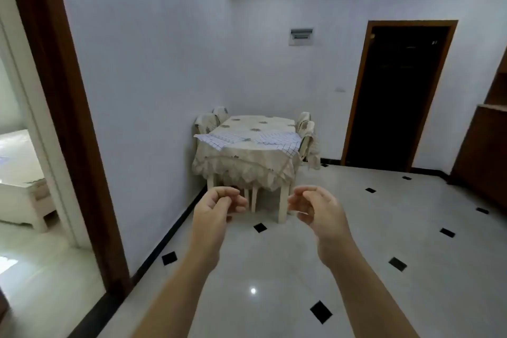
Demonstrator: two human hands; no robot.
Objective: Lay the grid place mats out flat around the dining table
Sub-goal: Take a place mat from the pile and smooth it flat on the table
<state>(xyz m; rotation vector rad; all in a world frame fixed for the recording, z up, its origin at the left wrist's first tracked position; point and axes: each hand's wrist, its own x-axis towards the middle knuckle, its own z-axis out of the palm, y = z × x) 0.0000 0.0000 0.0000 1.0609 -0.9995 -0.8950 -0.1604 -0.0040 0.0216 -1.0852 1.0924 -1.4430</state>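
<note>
While left hand [218, 210] and right hand [318, 210] hover, grips loosely curled, empty, grid place mats [277, 141] on dining table [247, 125]

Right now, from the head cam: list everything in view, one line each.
grid place mats: two seen, white with dark lines, near end of the table, overhanging its edge
dining table: one, cream cloth, far corner
chairs: four, cream covers, two on each side of the table
doorway: one, dark, brown frame, right of the table
wall panel: one, grey, back wall
cabinet: one, brown, right edge
floor: white, black diamonds
left hand: empty, loosely curled
right hand: empty, loosely curled
</note>
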